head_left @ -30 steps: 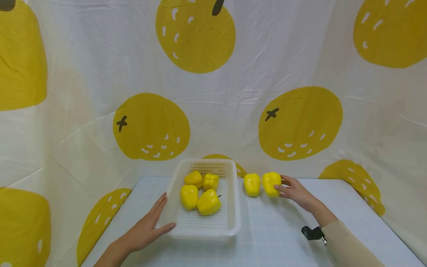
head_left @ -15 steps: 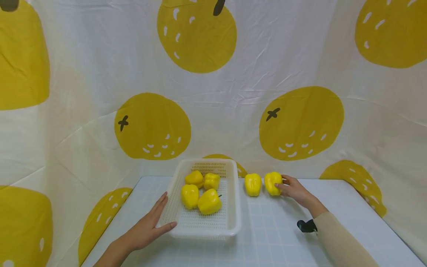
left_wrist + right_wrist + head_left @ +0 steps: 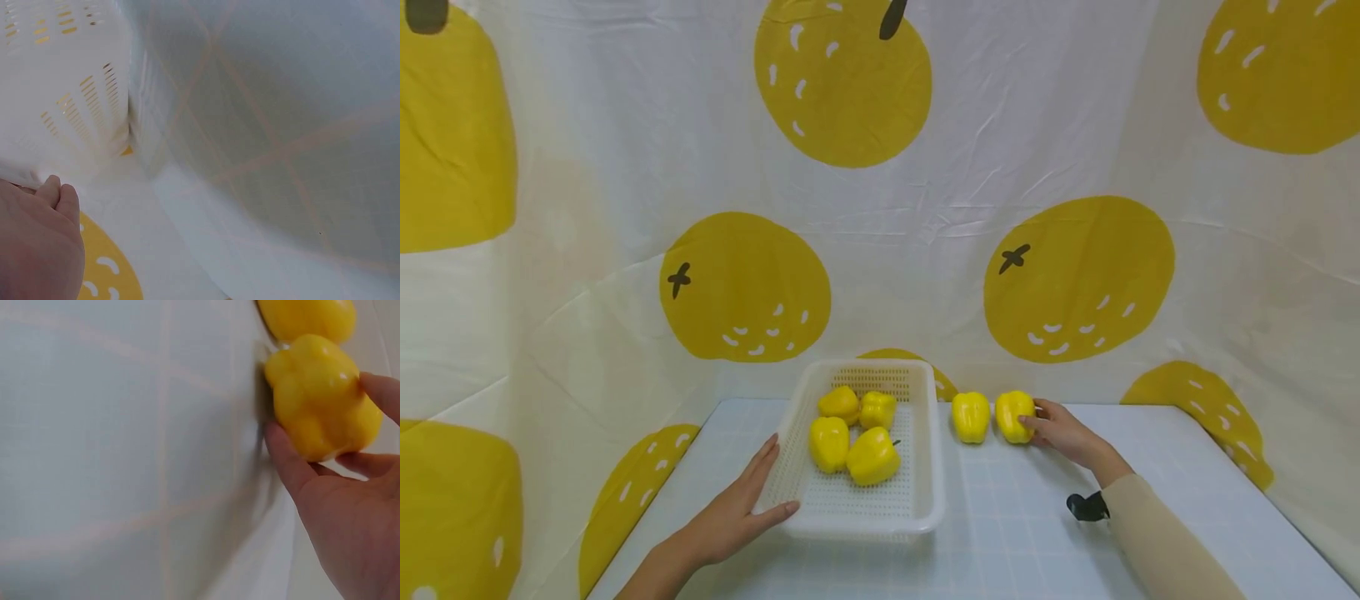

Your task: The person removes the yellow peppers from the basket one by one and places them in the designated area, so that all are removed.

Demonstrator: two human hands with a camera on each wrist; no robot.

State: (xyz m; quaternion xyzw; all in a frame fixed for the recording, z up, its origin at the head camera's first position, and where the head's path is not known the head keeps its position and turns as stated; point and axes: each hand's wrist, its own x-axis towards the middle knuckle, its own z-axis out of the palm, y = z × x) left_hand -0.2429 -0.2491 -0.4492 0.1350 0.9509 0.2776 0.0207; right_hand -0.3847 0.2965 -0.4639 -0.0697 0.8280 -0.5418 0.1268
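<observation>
My right hand (image 3: 1063,433) holds a glossy yellow bell pepper (image 3: 1014,417) at the back of the table. In the right wrist view, thumb and fingers lie around the same bell pepper (image 3: 322,400), with its lobed end facing the camera. Close to its left stands a second yellow bell pepper (image 3: 971,417). My left hand (image 3: 730,517), thumb and fingers spread, rests on the left side of a white plastic basket (image 3: 936,492). Several yellow bell peppers (image 3: 874,457) lie inside that basket. The left wrist view shows the fingertips against the basket's slotted outer wall (image 3: 69,112).
A pale blue checked cloth covers the table (image 3: 1000,533). Right behind it hangs a white curtain (image 3: 902,292) printed with big yellow fruits, which also closes off both sides. A black device (image 3: 1087,507) sits at the right wrist, by the beige sleeve (image 3: 1157,533).
The held bell pepper has shifted slightly right, widening its gap to the neighbouring pepper. The right forearm has swung a little left. My left hand stays at the basket.
</observation>
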